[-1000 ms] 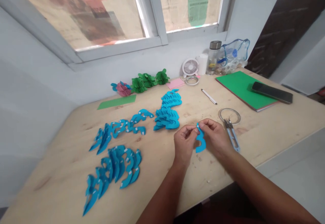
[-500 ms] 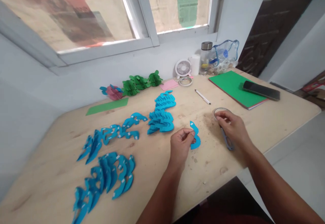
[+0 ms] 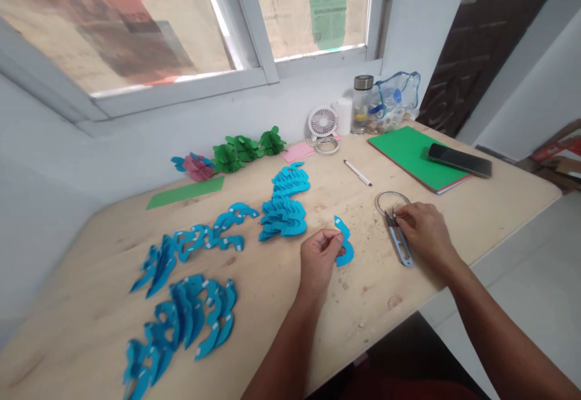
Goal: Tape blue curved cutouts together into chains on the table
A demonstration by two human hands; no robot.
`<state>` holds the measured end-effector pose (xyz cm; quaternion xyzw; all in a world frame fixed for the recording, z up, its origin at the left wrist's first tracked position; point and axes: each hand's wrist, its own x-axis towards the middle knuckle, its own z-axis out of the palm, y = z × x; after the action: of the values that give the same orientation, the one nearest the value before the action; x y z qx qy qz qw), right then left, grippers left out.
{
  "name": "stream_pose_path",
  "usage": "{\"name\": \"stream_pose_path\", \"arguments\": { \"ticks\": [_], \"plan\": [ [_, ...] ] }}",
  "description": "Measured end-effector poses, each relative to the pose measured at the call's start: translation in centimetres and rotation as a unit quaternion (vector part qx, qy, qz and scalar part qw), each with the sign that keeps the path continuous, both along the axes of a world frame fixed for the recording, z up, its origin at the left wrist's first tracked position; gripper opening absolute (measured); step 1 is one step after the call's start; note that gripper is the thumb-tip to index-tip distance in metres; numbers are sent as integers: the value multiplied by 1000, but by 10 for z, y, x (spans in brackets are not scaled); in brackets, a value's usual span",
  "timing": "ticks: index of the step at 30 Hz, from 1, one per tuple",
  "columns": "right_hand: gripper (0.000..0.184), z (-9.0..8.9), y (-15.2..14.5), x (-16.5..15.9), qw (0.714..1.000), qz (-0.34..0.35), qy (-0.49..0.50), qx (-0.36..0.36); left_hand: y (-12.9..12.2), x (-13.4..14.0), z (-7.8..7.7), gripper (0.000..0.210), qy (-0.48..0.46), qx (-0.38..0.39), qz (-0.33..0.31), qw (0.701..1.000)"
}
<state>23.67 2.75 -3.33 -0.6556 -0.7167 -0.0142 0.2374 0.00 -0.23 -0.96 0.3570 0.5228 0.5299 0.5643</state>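
Observation:
My left hand (image 3: 320, 258) pinches a wavy blue paper cutout (image 3: 345, 249) just above the table. A small white patch shows near the cutout's top end. My right hand (image 3: 424, 230) is closed at the fingertips, by the near rim of a tape roll (image 3: 377, 201); what it pinches, if anything, is too small to make out. Light-blue thread snips (image 3: 402, 249) lie on the table beside and partly under those fingers, blades toward the roll. Left of my left hand sit stacked blue cutouts (image 3: 285, 215), and more blue cutouts with white patches (image 3: 213, 315) lie farther left.
Green paper flowers (image 3: 242, 149) and a pink one (image 3: 198, 166) line the wall. A white fan (image 3: 322, 123), another tape roll (image 3: 327, 145) and a bottle (image 3: 362, 106) stand behind. A pen (image 3: 357, 172), green sheets (image 3: 408, 152) and a phone (image 3: 459, 160) lie rightward.
My right hand has shifted slightly off the tape roll and snips, so more of both shows. My left hand keeps the blue cutout. The whole view has drifted slightly.

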Motion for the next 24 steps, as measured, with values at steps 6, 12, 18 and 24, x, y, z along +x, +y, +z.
{"name": "stream_pose_path", "arguments": {
  "ticks": [6,12,18,24],
  "plan": [
    [14,0,0,0,1000,0,14,0,0,1,1,10,2,6,-3,1000],
    [15,0,0,-2,1000,0,25,-4,0,1,2,10,1,1,-1,1000],
    [17,0,1,-2,1000,-3,19,-11,0,1,2,12,4,0,-2,1000],
    [18,5,-1,-3,1000,4,-13,-18,0,1,2,10,2,-2,-4,1000]
  ]
}}
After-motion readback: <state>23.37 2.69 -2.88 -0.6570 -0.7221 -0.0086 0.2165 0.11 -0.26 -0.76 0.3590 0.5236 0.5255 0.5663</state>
